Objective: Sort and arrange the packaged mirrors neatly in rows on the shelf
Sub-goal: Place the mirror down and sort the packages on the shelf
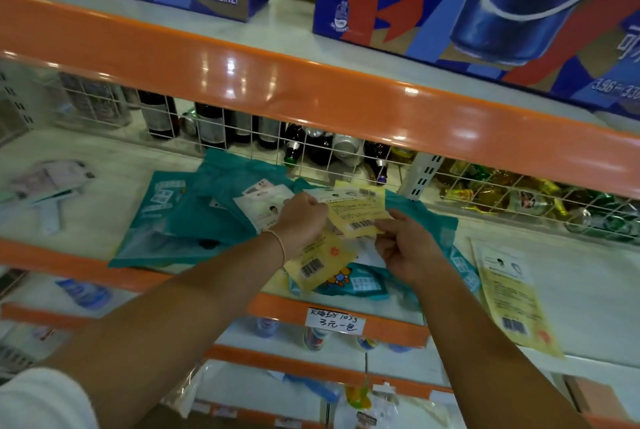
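White shelf (pixel 571 290): both hands, left hand (pixel 301 224) & right hand (pixel 407 248), fingers pinching 1 yellow packet (pixel 356 212).

a store rack of white shelves (pixel 69 206) with glossy orange front rails (pixel 311 96) fills the view, overhead light glinting off the top rail. blue drink cartons (pixel 485 12) stand on the upper shelf. behind a white wire grid (pixel 242 137), dark bottles (pixel 207 127) line the far side. a handwritten price tag (pixel 334 321) hangs on a lower rail.
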